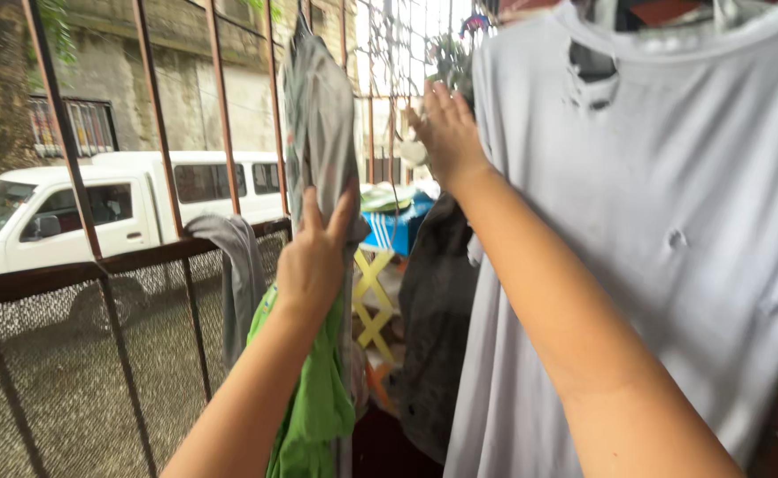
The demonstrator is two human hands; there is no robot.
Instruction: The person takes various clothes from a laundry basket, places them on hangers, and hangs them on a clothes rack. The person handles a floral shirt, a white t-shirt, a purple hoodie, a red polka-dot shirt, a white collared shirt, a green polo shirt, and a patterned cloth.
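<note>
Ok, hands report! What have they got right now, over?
Left hand gripping grey hanging cloth. Right hand open, at edge of pale torn shirt. Green garment below left wrist.

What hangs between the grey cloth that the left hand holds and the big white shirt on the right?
In the head view, a dark grey garment hangs between the grey cloth, gripped by the left hand, and the white shirt. The right hand reaches above it.

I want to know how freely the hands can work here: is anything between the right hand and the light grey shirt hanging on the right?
Nothing visible. The right hand is raised at the left edge of the light grey shirt, fingers spread, with no object between them. The left hand grips a separate grey garment hanging by the metal grille.
</note>
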